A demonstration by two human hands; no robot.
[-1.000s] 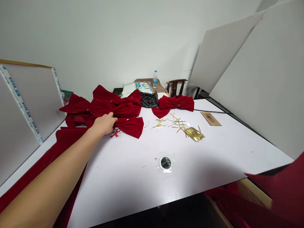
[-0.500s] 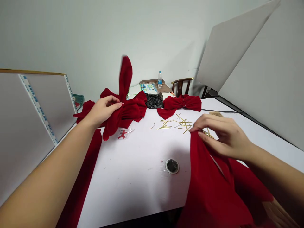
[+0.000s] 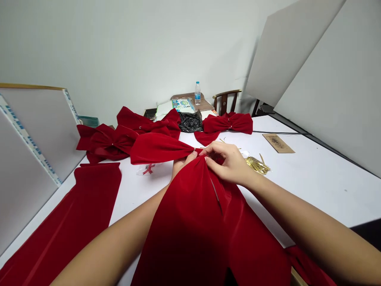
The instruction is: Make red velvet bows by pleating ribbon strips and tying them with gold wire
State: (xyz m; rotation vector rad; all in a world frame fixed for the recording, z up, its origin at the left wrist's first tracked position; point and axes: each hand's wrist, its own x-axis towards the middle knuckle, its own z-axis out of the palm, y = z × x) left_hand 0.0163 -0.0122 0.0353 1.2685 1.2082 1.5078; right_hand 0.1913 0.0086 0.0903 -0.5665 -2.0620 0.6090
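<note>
My left hand (image 3: 182,163) is closed on the pinched middle of a red velvet bow (image 3: 160,148), whose loop spreads out to the left. The fabric partly hides its fingers. Against it, my right hand (image 3: 228,162) pinches the gathered top of a long red velvet strip (image 3: 190,222). This strip hangs in folds toward me over the table's near edge, with a slit between its tails. Bow and strip meet between the two hands; whether they are fastened together I cannot tell.
Finished-looking red bows (image 3: 110,143) lie at the back left, others (image 3: 228,124) at the back right. A flat red strip (image 3: 68,214) covers the left side. Gold twist ties (image 3: 257,165), a brown card (image 3: 278,143), a black plastic bag (image 3: 191,121) and a water bottle (image 3: 197,93) are farther off.
My left hand has brought a bow from the back-left pile toward the middle. My right hand has moved left with the long strip, so both hands now meet.
</note>
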